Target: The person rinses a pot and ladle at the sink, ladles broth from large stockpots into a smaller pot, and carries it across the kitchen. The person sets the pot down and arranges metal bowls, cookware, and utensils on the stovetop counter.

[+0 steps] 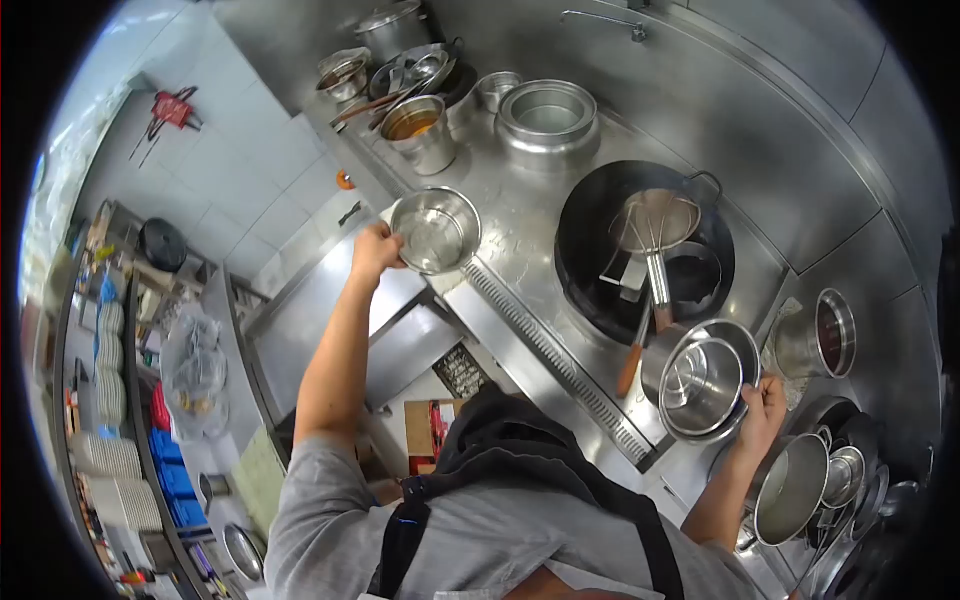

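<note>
My left hand (377, 250) grips the rim of a round stainless steel pot (437, 232), tilted so that its inside shows, over the steel counter's front edge. On the other side, my right hand (764, 408) is closed on the rim of steel pots (655, 365), a smaller one seemingly nested in a larger one. They are near the front right of a black wok (580, 230). A wire strainer (655, 220) lies across that wok, along with wooden-handled tools whose heads are partly hidden.
A steel pot with orange liquid (420, 135) and a large round steel vessel (548, 120) stand at the back. A pot of dark red contents (832, 333) and a wide pan (790, 490) crowd the right. Shelves with stacked plates (120, 490) line the left.
</note>
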{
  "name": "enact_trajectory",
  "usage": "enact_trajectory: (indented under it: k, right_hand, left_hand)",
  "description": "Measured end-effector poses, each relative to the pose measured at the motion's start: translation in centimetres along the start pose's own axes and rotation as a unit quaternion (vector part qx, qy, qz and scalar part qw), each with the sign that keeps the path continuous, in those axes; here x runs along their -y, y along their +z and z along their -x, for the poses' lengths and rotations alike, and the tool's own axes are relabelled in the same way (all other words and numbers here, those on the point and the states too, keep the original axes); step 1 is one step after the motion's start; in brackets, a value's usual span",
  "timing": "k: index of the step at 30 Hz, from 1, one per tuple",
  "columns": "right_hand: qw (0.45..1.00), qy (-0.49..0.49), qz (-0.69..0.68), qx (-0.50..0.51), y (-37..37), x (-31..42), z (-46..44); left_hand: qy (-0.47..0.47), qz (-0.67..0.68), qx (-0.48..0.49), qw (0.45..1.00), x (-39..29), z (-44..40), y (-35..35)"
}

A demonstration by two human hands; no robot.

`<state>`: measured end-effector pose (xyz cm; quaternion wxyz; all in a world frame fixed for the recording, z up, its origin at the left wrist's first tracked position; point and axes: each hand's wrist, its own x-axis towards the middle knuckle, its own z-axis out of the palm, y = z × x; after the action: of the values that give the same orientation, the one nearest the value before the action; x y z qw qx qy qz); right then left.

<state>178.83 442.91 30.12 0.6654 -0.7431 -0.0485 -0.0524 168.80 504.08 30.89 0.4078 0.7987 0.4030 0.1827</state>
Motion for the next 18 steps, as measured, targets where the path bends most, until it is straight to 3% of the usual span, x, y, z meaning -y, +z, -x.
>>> enact_trajectory:
  k: [4,8,10,18]
  right_hand:
    - [0.998,0.011,0.023,-0.060,1.4,-1.8,0.9]
    - [0.982,0.055,0.068,-0.167,4.3,-1.0,3.1]
    - [0.972,0.065,0.103,-0.203,6.5,0.4,3.4]
    - [0.923,0.144,0.150,-0.325,16.2,5.7,2.9]
  left_hand:
    - [0.083,-0.119,0.022,0.989,-5.1,-15.0,4.1]
    - [0.188,-0.199,0.025,0.961,-11.2,-28.0,12.7]
    - [0.326,-0.260,-0.073,0.906,-10.9,-35.5,19.1]
    - [0.349,-0.287,-0.030,0.892,-11.5,-47.7,35.9]
